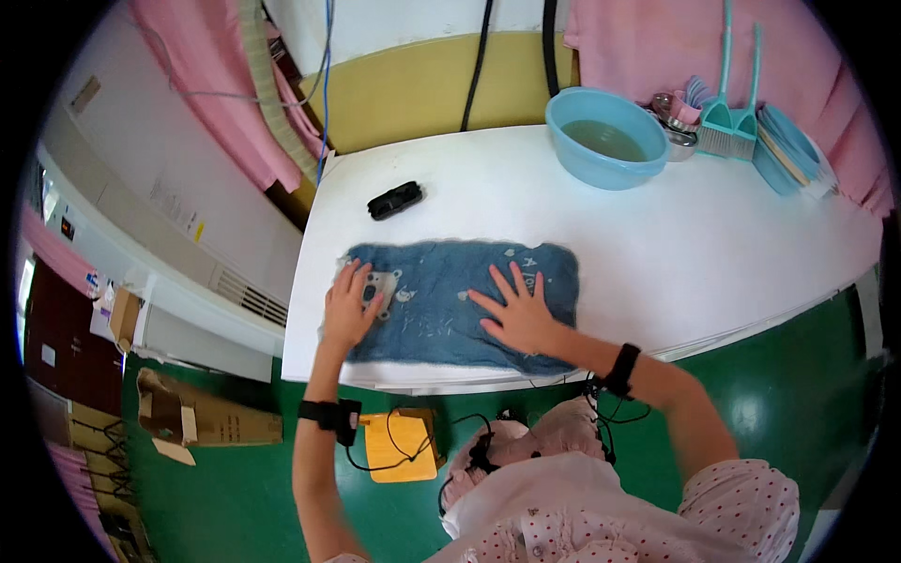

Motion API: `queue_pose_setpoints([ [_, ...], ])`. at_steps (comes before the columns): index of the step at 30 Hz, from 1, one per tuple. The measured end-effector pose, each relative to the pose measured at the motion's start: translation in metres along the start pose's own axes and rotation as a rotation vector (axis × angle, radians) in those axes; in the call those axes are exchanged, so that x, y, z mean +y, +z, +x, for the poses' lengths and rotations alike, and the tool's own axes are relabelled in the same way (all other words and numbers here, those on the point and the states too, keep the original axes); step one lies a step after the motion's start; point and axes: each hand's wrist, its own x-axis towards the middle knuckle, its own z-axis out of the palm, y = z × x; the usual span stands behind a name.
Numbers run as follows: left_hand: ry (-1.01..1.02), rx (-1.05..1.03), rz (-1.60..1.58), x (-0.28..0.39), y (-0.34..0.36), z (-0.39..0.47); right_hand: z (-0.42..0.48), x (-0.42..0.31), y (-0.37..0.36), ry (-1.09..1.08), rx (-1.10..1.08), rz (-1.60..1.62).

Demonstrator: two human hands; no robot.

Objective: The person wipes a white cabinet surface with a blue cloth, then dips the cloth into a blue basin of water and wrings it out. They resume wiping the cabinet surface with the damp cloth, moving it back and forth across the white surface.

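A blue cloth towel (429, 310) with a pale bear print and light lettering lies spread out on the white table in front of me. Over the bear print at the towel's left end rests my left hand (350, 302), palm down. My right hand (517, 310) lies palm down on the right half, its fingers spread apart. Neither hand grips anything. Small wrinkles run across the cloth, and its lower right corner is slightly rumpled.
Behind the towel is a black object (395, 200). A blue plastic basin (609, 141) of cloudy water stands at the back, beside teal brushes (728, 134) and stacked basins (788, 151). A yellow stool (400, 447) and cardboard box (218, 422) are on the green floor.
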Motion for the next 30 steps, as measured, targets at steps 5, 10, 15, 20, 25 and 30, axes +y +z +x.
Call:
queue_pose_setpoints([
  [5, -0.190, -0.185, 0.226, 0.008, 0.044, -0.014, -0.005, 0.003, 0.012, 0.012, 0.141, 0.092],
  [10, -0.178, -0.192, 0.270, -0.002, 0.044, -0.021, -0.010, -0.005, 0.016, 0.033, 0.159, 0.163],
  [15, -0.159, -0.170, 0.271, 0.001, 0.051, -0.019, -0.016, -0.007, 0.017, 0.108, 0.126, 0.154],
  [20, -0.261, -0.207, 0.336, 0.011, 0.060, -0.028, -0.026, -0.008, 0.003, 0.119, -0.020, 0.122],
  [25, -0.325, -0.248, 0.337, 0.044, 0.063, -0.033, -0.046, 0.011, -0.018, 0.101, -0.115, 0.094],
  [30, -0.347, -0.243, 0.348, 0.110, 0.076, -0.054, -0.098, 0.061, -0.042, 0.085, -0.120, 0.120],
])
